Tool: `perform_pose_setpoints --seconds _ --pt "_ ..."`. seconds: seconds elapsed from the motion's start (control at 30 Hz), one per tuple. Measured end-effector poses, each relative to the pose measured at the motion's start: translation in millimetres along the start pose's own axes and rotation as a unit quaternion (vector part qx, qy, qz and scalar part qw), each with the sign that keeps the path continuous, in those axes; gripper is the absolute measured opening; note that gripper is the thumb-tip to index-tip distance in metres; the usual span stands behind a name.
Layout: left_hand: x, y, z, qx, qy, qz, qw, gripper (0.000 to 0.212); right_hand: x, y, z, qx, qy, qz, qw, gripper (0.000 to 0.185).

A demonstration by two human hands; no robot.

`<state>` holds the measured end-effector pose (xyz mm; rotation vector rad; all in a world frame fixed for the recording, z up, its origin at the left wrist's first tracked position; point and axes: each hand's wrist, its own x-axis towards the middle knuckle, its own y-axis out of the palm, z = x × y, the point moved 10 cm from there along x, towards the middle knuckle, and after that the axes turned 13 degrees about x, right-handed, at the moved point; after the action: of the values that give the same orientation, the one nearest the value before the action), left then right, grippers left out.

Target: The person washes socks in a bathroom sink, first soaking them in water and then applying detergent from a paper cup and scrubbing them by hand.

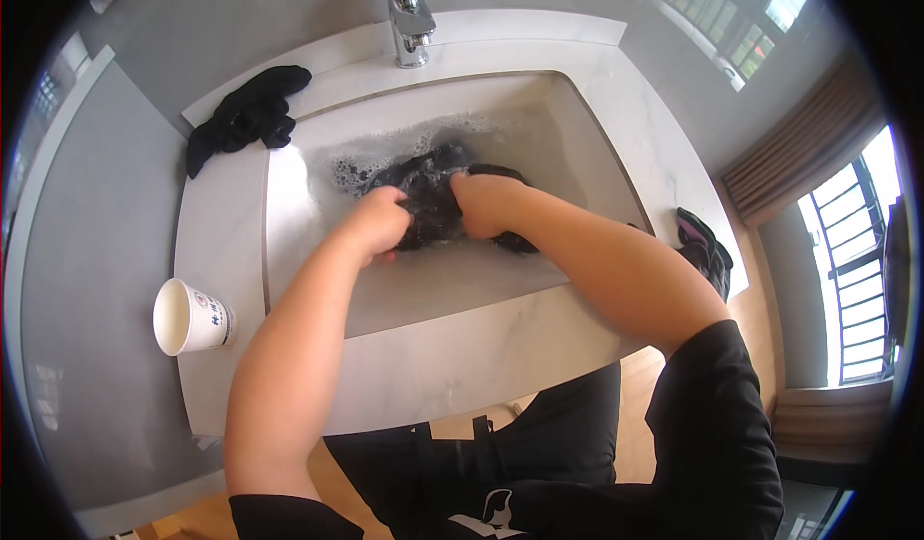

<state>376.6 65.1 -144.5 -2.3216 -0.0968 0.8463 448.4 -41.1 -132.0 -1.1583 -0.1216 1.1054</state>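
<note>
A dark wet cloth [431,204], probably a garment, lies partly under cloudy, soapy water in the white rectangular sink [577,128]. My left hand [379,221] grips its left side, fingers curled and partly under the water. On the cloth's right side, my right hand [489,202] holds a fold, with the thumb uppermost. Bubbles [351,173] float beside and behind the cloth. Both hands hide parts of it, and the murky water blurs its lower edge.
A chrome faucet [410,24] stands behind the basin. Another black cloth [249,114] is bunched on the back left of the marble-look counter [447,367]. A white paper cup [191,318] stands at the left edge. Dark fabric [704,247] lies at the right edge, partly behind my forearm.
</note>
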Motion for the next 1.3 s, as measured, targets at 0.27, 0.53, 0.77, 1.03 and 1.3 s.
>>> perform_pose_setpoints --seconds 0.27,0.53,0.77,1.03,1.3 --pt "-4 -9 -2 -0.291 0.019 -0.009 0.956 0.059 -40 -48 83 0.548 -0.327 0.033 0.770 0.032" --pt "8 -5 2 -0.344 -0.008 -0.004 0.939 0.052 -20 -41 53 0.224 -0.229 -0.129 0.939 0.030" --pt "-1 -9 -12 0.183 0.047 -0.040 0.981 0.042 -3 -9 9 -0.034 -0.029 -0.037 0.998 0.031" --pt "-14 0 -12 0.077 0.026 0.053 0.995 0.027 -13 6 28 -0.044 -0.097 0.051 0.993 0.046" --pt "-13 -24 -30 -0.299 0.133 0.051 0.944 0.026 -18 -38 39 0.194 -0.151 -0.082 0.966 0.035"
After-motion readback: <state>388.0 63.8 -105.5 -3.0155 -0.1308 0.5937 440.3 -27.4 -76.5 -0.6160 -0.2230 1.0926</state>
